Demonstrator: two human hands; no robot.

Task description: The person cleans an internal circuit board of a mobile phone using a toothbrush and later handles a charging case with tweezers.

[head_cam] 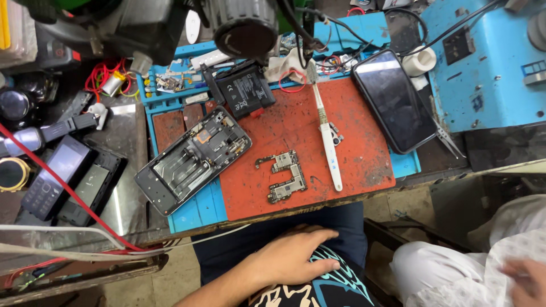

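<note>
- 1 bare, silver-and-green, angular phone circuit board: flat on the worn red rubber work mat, near the mat's front edge, untouched, and the bench item closest to the hand.
- Left hand: off the bench and below its edge, palm down on the dark-trousered lap, fingers spread and relaxed, gripping nothing.
- Right hand: out of view, so no telling whether open or closed.
- Step in hand, as a judgement: a pause in a phone teardown, with the board already out of its shell and no tool taken up.
- Just left of the board: 1 opened dark-grey metal phone frame, lying askew, half on the red mat and half on the blue silicone bench mat.
- Just right of the board: 1 slim white plastic tool, lengthways on the red mat, apart from the board.
- Further back: 1 black rectangular battery at the mat's far edge; 1 black glass-faced smartphone at the far right corner, face up.
- Off to the left: 1 dark keypad phone, crossed by a red wire.
- Lower right: a co-worker's blurred hand over white cloth, well apart from the bench.
- Any lift of the board, by judgement, calls for a rise over the bench edge and a light pinch on the board's edges, clear of the white tool.
</note>
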